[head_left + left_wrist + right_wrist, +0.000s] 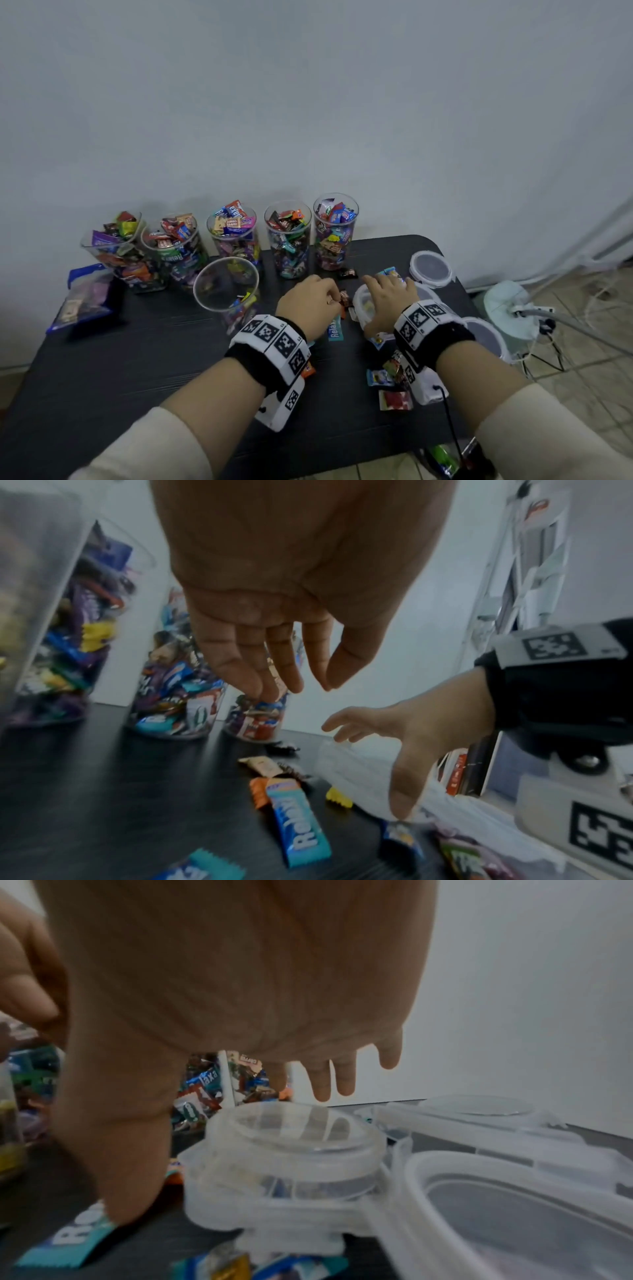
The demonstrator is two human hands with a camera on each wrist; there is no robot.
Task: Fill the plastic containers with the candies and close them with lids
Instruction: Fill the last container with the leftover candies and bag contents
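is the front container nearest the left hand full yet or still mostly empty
Mostly empty. The front container shows only a few candies at its bottom through the clear wall, unlike the heaped back-row containers.

The bench (137,370) is bare left of the half-empty cup (226,284); full cups (289,240) behind it block the way.

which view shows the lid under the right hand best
The right wrist view: the clear lid fills the middle, rim sharp. The head view has it mostly covered by the right hand. The left wrist view shows only a blur.
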